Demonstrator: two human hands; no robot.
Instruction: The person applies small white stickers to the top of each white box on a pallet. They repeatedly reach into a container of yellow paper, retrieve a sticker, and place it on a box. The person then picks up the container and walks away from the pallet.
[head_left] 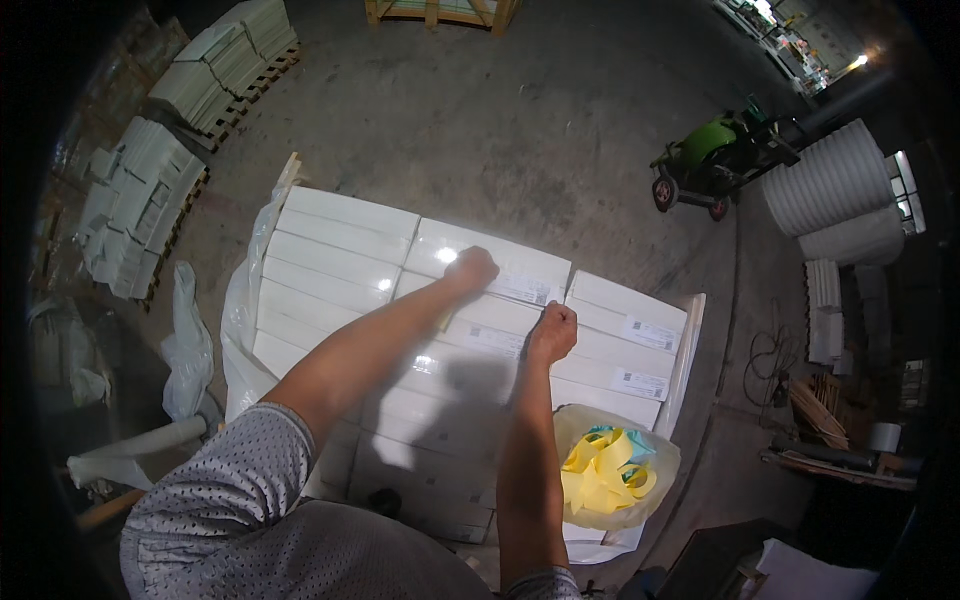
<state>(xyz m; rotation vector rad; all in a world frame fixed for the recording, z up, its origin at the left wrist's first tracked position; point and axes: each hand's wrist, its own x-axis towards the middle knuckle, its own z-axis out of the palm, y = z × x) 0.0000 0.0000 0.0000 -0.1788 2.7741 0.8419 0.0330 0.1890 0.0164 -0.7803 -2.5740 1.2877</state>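
Note:
White boxes (330,265) lie packed in rows, forming a broad flat top in front of me. Over the far middle box my left hand (472,270) is closed, fingers curled; what it may hold is hidden. My right hand (555,333), also closed, is near the seam beside the right-hand row, and its grip cannot be made out. Between the two hands a white printed label (520,288) lies at the box's near edge. Similar labels (650,333) mark other boxes on the right. A clear plastic bag (655,470) with yellow strips (597,470) sits by my right forearm.
Plastic wrap (240,310) hangs along the stack's left side. Pallets of white boxes (145,200) stand at the left. A green wheeled machine (710,145) and large foam rolls (830,185) are at the far right. A cable (765,365) lies on the floor.

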